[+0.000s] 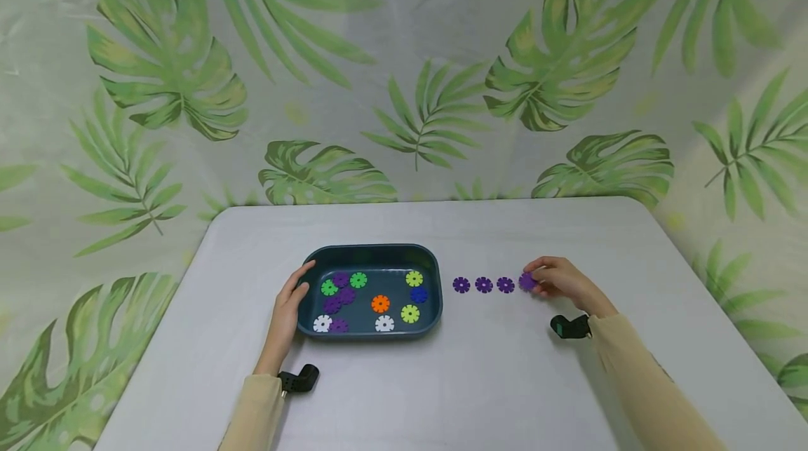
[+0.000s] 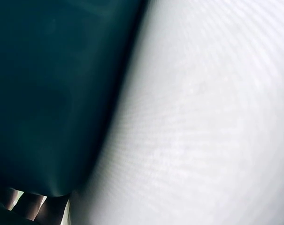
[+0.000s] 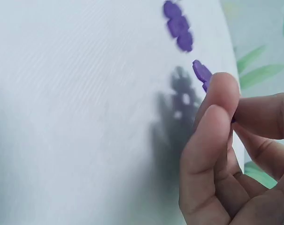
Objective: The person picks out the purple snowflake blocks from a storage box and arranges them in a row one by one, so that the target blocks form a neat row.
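My right hand (image 1: pixel 564 281) pinches a purple flower-shaped disc (image 1: pixel 527 281) at the right end of a row of purple discs (image 1: pixel 484 285). In the right wrist view the thumb and fingers (image 3: pixel 210 126) hold the purple disc (image 3: pixel 202 71), tilted above its shadow; their tips cover part of it. My left hand (image 1: pixel 287 307) rests against the left wall of a dark teal tray (image 1: pixel 369 336), its fingers at the rim. The left wrist view shows the tray's wall (image 2: pixel 52 93) close up, with fingers (image 2: pixel 29 205) at its lower edge.
Inside the tray lie several flower discs: green (image 1: pixel 358 280), purple (image 1: pixel 346 295), white (image 1: pixel 384 323), orange (image 1: pixel 381 304), blue (image 1: pixel 419 294) and yellow-green (image 1: pixel 410 313). The white table (image 1: pixel 473 388) ends at a leaf-patterned cloth (image 1: pixel 429 37) behind it.
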`<action>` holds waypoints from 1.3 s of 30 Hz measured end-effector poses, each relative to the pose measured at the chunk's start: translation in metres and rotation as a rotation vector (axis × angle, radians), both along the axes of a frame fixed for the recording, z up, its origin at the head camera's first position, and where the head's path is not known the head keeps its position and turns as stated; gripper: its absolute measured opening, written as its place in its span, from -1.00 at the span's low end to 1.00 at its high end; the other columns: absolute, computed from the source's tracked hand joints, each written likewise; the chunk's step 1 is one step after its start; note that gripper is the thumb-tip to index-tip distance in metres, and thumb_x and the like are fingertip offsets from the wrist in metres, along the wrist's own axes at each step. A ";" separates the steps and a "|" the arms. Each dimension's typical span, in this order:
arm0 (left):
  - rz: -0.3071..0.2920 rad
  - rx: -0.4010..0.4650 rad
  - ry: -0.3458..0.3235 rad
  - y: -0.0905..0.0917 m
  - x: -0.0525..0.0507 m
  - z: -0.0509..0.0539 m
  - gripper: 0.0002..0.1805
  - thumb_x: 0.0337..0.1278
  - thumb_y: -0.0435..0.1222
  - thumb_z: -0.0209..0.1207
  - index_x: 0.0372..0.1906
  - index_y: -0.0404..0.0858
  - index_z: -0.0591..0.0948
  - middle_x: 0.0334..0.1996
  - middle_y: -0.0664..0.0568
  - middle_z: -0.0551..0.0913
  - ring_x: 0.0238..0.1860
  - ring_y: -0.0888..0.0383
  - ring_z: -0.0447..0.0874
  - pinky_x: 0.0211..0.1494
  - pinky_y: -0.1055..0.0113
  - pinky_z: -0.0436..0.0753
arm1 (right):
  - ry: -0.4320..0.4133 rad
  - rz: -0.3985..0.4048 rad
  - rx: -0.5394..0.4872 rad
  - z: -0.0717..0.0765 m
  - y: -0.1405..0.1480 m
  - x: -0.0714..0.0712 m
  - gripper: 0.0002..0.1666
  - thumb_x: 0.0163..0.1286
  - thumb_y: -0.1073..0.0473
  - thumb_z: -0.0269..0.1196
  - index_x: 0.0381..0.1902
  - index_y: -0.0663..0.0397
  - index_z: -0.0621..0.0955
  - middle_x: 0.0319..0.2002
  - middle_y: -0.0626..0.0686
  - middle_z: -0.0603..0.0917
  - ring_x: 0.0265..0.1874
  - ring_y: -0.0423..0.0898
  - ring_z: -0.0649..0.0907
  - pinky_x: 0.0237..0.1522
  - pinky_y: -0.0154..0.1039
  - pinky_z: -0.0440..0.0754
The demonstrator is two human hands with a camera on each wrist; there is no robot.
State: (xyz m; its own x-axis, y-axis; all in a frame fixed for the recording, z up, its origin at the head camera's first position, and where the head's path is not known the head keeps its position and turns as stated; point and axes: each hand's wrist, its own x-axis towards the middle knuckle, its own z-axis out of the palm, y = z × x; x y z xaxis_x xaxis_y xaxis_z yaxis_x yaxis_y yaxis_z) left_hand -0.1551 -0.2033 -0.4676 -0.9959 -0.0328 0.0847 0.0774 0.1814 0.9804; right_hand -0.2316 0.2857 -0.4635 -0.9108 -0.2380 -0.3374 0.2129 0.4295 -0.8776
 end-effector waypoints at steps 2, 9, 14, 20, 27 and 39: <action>0.002 0.003 0.002 0.000 0.000 0.000 -0.54 0.50 -0.34 -0.22 0.40 -0.33 0.27 0.44 -0.16 0.14 0.46 -0.03 -0.08 0.45 -0.04 -0.11 | 0.016 0.007 0.028 -0.003 0.002 0.001 -0.66 0.41 0.34 -0.04 0.03 0.52 0.44 -0.41 0.07 0.58 -0.50 -0.15 0.58 -0.43 -0.29 0.60; 0.004 0.013 0.014 -0.001 -0.001 -0.002 -0.55 0.49 -0.36 -0.22 0.39 -0.35 0.28 0.43 -0.17 0.17 0.46 -0.05 -0.06 0.44 -0.03 -0.09 | 0.071 0.005 0.139 0.005 -0.009 0.000 -0.70 0.43 0.31 0.01 -0.02 0.48 0.48 -0.30 0.17 0.58 -0.53 -0.15 0.59 -0.43 -0.28 0.62; 0.003 0.012 0.015 -0.001 -0.001 -0.002 -0.55 0.49 -0.37 -0.22 0.39 -0.35 0.28 0.43 -0.17 0.17 0.46 -0.04 -0.06 0.45 -0.03 -0.09 | 0.101 0.041 0.062 0.025 -0.037 -0.004 -0.64 0.46 0.27 -0.01 0.06 0.49 0.44 -0.23 0.26 0.54 -0.42 -0.05 0.60 -0.28 -0.17 0.64; -0.003 0.010 0.016 0.000 -0.001 -0.001 -0.55 0.49 -0.36 -0.23 0.39 -0.34 0.28 0.43 -0.16 0.16 0.46 -0.03 -0.06 0.45 -0.04 -0.10 | 0.103 0.192 -0.131 0.045 -0.093 -0.010 -0.63 0.49 0.20 0.02 0.08 0.41 0.45 -0.20 0.17 0.52 -0.31 0.03 0.60 -0.17 -0.13 0.63; 0.003 0.010 0.011 0.001 -0.001 0.000 -0.54 0.48 -0.38 -0.23 0.39 -0.34 0.28 0.43 -0.17 0.17 0.46 -0.04 -0.06 0.45 -0.03 -0.09 | 0.007 0.350 -0.244 0.050 -0.173 -0.016 -0.63 0.48 0.18 0.05 0.08 0.36 0.48 -0.07 0.30 0.53 -0.31 0.00 0.61 -0.19 -0.18 0.63; 0.013 0.005 -0.002 0.001 0.000 0.001 -0.55 0.49 -0.35 -0.23 0.39 -0.33 0.28 0.43 -0.17 0.17 0.46 -0.04 -0.05 0.45 -0.04 -0.10 | -0.151 0.490 -0.170 0.028 -0.279 -0.019 -0.67 0.45 0.27 0.07 0.08 0.35 0.52 0.01 0.26 0.57 -0.37 -0.03 0.66 -0.20 -0.15 0.66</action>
State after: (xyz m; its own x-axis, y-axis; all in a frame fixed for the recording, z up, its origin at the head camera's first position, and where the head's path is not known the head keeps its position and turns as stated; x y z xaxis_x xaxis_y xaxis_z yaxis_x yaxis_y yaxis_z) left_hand -0.1555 -0.2027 -0.4666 -0.9955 -0.0458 0.0827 0.0733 0.1779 0.9813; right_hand -0.2510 0.0072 -0.4351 -0.6238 -0.6852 -0.3759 0.1529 0.3646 -0.9185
